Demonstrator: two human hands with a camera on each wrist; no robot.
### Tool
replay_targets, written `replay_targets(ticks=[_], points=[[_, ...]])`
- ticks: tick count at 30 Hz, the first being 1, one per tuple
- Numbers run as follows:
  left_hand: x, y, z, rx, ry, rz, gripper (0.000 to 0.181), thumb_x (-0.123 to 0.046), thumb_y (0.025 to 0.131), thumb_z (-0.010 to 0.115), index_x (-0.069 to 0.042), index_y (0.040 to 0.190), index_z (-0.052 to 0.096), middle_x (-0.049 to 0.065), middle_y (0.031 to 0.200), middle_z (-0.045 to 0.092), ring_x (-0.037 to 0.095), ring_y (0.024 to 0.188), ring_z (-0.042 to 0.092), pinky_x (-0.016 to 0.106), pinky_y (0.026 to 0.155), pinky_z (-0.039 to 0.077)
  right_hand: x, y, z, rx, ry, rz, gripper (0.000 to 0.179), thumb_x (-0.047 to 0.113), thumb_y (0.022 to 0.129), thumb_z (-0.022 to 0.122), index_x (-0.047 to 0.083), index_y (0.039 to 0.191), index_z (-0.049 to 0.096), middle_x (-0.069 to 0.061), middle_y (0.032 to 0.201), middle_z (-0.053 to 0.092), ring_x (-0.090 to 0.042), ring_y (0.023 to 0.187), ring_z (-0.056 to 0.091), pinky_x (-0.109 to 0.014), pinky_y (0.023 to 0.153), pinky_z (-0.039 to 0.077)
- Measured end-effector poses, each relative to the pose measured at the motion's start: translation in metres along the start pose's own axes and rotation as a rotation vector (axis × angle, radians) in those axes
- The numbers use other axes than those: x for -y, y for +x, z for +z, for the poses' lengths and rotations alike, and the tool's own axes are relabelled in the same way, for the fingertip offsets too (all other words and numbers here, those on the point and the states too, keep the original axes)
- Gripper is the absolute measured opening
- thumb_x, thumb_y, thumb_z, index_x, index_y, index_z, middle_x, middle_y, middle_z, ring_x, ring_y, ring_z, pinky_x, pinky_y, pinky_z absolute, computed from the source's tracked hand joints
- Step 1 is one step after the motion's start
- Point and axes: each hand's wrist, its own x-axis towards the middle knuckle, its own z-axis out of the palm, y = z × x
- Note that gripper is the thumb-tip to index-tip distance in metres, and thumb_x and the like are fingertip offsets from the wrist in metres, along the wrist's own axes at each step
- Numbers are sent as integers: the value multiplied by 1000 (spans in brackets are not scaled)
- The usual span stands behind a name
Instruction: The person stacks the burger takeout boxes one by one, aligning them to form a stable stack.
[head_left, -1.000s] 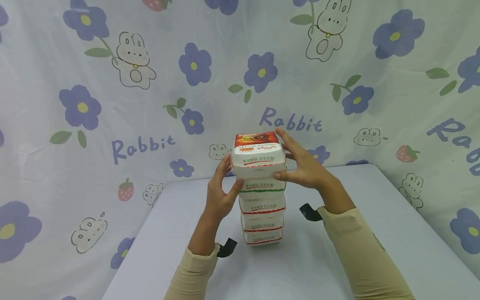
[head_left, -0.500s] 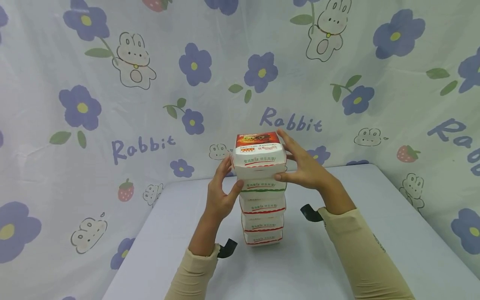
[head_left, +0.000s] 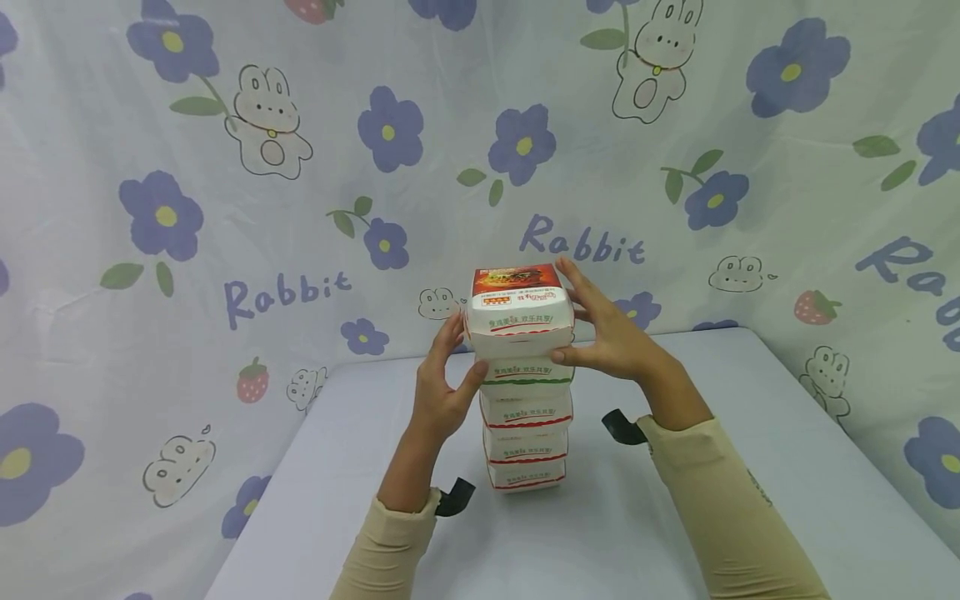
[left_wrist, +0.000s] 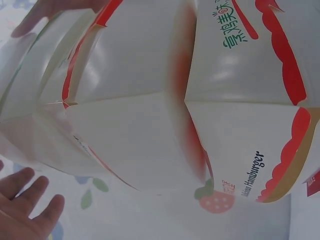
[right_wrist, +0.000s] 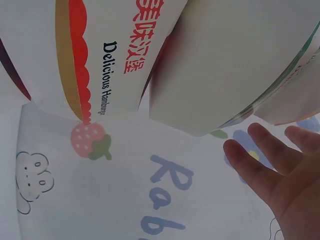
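Several white paper hamburger boxes with red or green wavy edging stand in one stack (head_left: pixel 527 410) in the head view. The top box (head_left: pixel 521 318) has a red burger picture on its lid and sits slightly out over the green-edged box (head_left: pixel 525 371). My left hand (head_left: pixel 438 392) is at its left side, thumb tip near its lower front corner. On the other side, my right hand (head_left: pixel 611 337) has its thumb at the front corner and index finger at the back corner. Both wrist views show spread, relaxed fingers (left_wrist: pixel 30 197) beside the box walls (right_wrist: pixel 215 60).
The stack stands on a white-covered table (head_left: pixel 315 500). Behind it hangs a white curtain (head_left: pixel 435 208) printed with flowers, rabbits and strawberries. A black strap end (head_left: pixel 455 497) sticks out at the left cuff and another black piece (head_left: pixel 622 426) at the right cuff.
The top box and both hands have shifted very slightly to the right. The lower boxes look almost unmoved, and the hands keep the same pose.
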Motion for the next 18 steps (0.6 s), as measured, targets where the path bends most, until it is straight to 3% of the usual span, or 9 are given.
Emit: replay_targets(ticks=[18], points=[[-3, 0, 0, 4, 5, -15, 63, -13, 92, 60, 14, 142, 33, 26, 143, 44, 40, 130, 45, 56, 104, 37, 0, -2, -2, 3, 19, -6, 113, 36, 77, 79, 37, 156, -2, 12, 161, 4, -31, 142, 28, -54, 108, 33]])
